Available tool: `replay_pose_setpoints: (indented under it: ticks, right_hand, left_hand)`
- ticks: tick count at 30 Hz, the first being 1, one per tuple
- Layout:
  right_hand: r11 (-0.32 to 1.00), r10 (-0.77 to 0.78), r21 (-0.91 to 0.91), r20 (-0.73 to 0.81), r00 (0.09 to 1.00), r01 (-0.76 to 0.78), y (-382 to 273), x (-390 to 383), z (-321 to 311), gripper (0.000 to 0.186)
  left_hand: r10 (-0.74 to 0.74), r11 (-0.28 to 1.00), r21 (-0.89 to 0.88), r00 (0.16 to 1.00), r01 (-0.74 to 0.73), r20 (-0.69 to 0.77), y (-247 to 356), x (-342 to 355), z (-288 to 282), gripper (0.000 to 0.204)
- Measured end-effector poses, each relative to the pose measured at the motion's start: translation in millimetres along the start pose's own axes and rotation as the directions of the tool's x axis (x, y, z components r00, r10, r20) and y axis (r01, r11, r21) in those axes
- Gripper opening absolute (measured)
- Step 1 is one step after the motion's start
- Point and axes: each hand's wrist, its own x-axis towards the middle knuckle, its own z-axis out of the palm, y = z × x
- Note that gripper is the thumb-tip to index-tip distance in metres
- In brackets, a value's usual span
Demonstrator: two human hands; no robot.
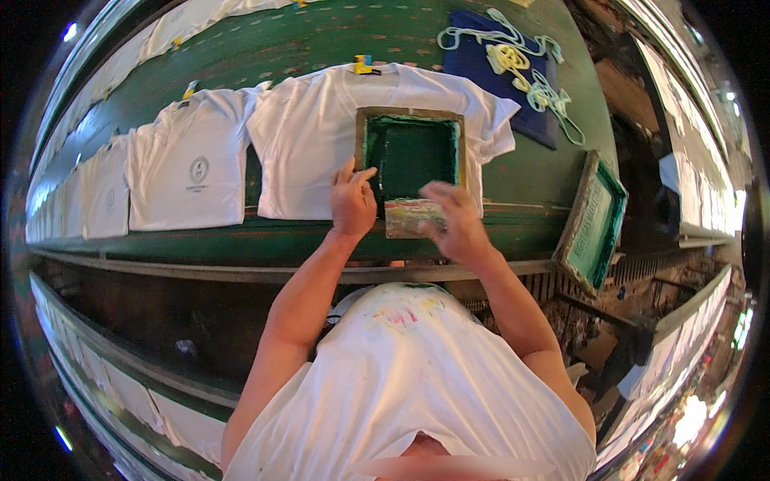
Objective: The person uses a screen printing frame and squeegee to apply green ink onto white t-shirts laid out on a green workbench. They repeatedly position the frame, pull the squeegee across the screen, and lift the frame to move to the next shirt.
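A small wooden screen frame [409, 116] with dark green mesh lies on a white T-shirt [297, 140] on the long green table [313, 44]. My left hand [353, 200] grips the frame's lower left side, fingers bent over the edge. A paint-streaked squeegee or board [409, 220] sits at the near side of the frame. My right hand [453, 224] is over its right end, blurred, so whether it holds it is unclear. Other white shirts [164, 184] lie in a row to the left, some with a dark round print on the chest.
A second screen frame [593, 228] leans at the table's right end. A navy cloth [473, 72] with pale cord bundles [545, 92] lies at the back right. A rail [305, 274] runs along the near edge. More racks or tables of white shirts line both sides.
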Motion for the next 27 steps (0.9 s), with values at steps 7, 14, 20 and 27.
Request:
replay_pose_setpoints:
  ticks: [7, 14, 20, 27]
  right_hand:
    - [0.490, 0.636, 0.735, 0.066, 0.769, -0.468, 73, 15, 0, 0.062]
    - [0.567, 0.501, 0.737, 0.046, 0.864, -0.367, 53, 21, -17, 0.072]
    - [0.699, 0.307, 0.701, -0.115, 0.945, -0.142, -11, 49, 12, 0.075]
    - [0.594, 0.085, 0.804, -0.047, 0.995, -0.013, -132, 103, 81, 0.068]
  left_hand:
    - [0.111, 0.988, -0.081, 0.973, -0.130, -0.204, 9, -8, -5, 0.030]
    - [-0.157, 0.962, -0.251, 0.969, 0.106, -0.192, 29, -15, -50, 0.030]
    - [-0.238, 0.941, -0.311, 0.913, 0.133, -0.330, 23, -19, -132, 0.041]
    - [-0.690, 0.669, -0.586, 0.674, 0.457, -0.262, -11, -55, -252, 0.055]
